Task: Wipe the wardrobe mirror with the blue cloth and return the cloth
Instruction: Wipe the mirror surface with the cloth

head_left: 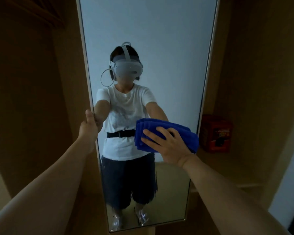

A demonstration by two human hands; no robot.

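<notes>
Right hand [166, 143] spread flat, fingers straight and apart, pressing the folded blue cloth [166, 134] against the wardrobe mirror [159, 48]. Cloth bunched in thick folds directly under the palm and fingers, sticking out past the fingertips to the left and past the thumb side to the right, almost reaching the mirror's right frame edge. Held to the glass roughly at mid-height, over the reflected waist of the person. Left hand [89, 124] out to the left of the cloth and a little higher, well apart from it, fingers curled round the mirror's left edge, thumb up along the pale frame, gripping the panel. Both forearms stretched forward from the bottom corners. Smeared, streaky patch on the glass below the cloth hand, over the reflected dark shorts. Beyond the right hand, past the mirror's right edge, a red box [215, 133] on a wooden shelf [227, 160], just beside the frame. Brown wooden panels on either side of the mirror.
</notes>
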